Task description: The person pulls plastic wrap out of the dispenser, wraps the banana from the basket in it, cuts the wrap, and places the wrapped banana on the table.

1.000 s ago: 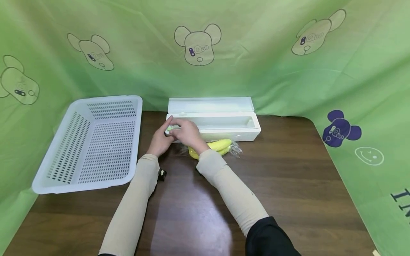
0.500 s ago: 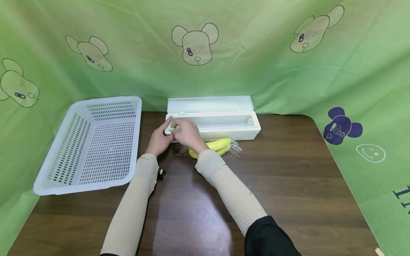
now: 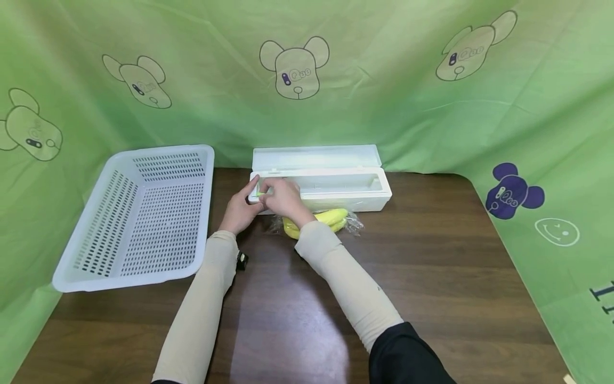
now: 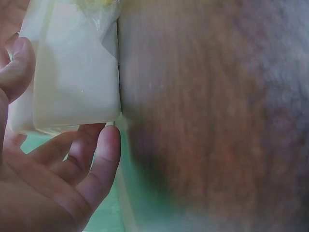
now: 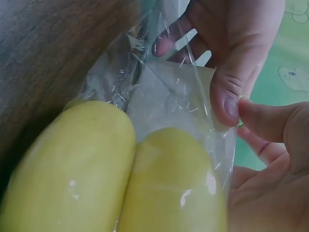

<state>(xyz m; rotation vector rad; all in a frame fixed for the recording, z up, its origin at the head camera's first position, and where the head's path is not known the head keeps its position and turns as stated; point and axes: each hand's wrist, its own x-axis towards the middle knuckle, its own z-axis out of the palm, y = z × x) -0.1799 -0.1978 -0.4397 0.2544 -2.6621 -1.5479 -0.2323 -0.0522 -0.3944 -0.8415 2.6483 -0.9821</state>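
A long white box (image 3: 355, 202) stands at the back of the table, its lid (image 3: 316, 157) raised. My left hand (image 3: 237, 211) holds the box's left end, thumb at the front edge, fingers (image 4: 107, 145) against the end face in the left wrist view. My right hand (image 3: 284, 201) is at the front rim beside the left thumb, pinching a small light-green tab (image 3: 260, 193). Below it lie yellow bananas (image 3: 332, 217) in clear plastic film (image 3: 354, 224). The right wrist view shows the rounded yellow shapes close up; my right fingers partly cover the tab there.
A pale lilac perforated basket (image 3: 205, 224) stands to the left on the brown wooden table (image 3: 431, 256). Green printed cloth (image 3: 384, 74) encloses the back and sides. A small black object (image 3: 242, 261) shows by the left wrist.
My right hand and the green tab have shifted slightly right along the box's front rim. The left hand has stayed at the left end. The bananas have not moved.
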